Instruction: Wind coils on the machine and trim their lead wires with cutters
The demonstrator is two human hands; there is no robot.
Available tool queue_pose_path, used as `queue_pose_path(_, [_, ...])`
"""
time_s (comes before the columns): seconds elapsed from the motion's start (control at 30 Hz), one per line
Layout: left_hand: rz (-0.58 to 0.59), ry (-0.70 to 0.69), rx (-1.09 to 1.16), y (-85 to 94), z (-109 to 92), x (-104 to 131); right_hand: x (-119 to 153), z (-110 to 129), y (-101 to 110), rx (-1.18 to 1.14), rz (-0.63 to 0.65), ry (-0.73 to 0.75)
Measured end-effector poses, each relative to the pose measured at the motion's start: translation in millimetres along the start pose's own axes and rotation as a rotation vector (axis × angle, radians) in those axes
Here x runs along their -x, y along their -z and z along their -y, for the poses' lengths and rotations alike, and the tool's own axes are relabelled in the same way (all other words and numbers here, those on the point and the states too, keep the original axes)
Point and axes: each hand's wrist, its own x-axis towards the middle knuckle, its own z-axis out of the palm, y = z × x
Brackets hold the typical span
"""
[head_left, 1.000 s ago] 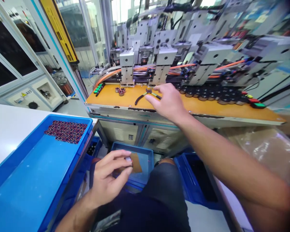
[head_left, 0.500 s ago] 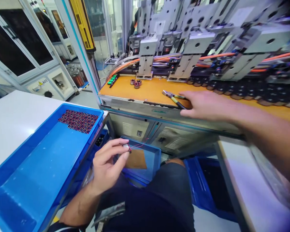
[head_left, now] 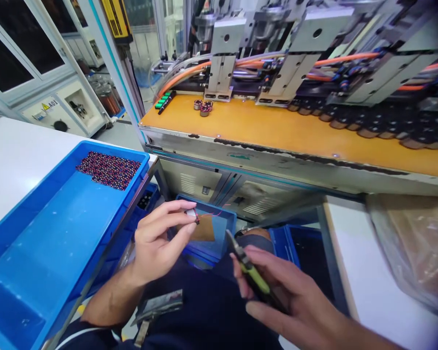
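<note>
My left hand (head_left: 162, 243) pinches a small round part (head_left: 192, 215) between thumb and fingertips, with thin red wires trailing from it to the right. To its right, my right hand (head_left: 281, 287) is wrapped round pliers with green and black handles (head_left: 254, 278). The pliers' metal jaws point up and left, apart from the small part. Both hands are above my lap.
At left, a blue tray (head_left: 58, 228) holds many small dark-red parts (head_left: 109, 170). On the orange bench top (head_left: 241, 121) lie several coils (head_left: 204, 108), a green item (head_left: 164, 100) and a row of black parts (head_left: 372, 121). A plastic bag (head_left: 405, 233) is at right.
My right hand has taken the pliers off the orange bench and brought them down towards my left hand. My left hand still pinches the small part. The view has shifted slightly.
</note>
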Motion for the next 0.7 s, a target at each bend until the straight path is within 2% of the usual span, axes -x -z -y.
queue_pose_path(0.13, [0.020, 0.006, 0.013, -2.1, -1.4, 0.9, -9.9, -3.2, -8.7, -0.259, 0.091, -0.057])
queue_pose_path(0.27, [0.039, 0.010, 0.016, -0.9, -2.1, 5.2, -20.2, -4.8, -10.0, -0.398, 0.127, -0.135])
queue_pose_path(0.47, [0.048, 0.023, 0.037, 0.7, 0.7, 9.6, -28.2, 1.5, -11.2, -0.427, 0.122, -0.109])
queue_pose_path(0.7, [0.053, 0.030, 0.036, 1.0, 2.3, 10.4, -30.4, 4.6, -12.1, -0.313, 0.074, -0.076])
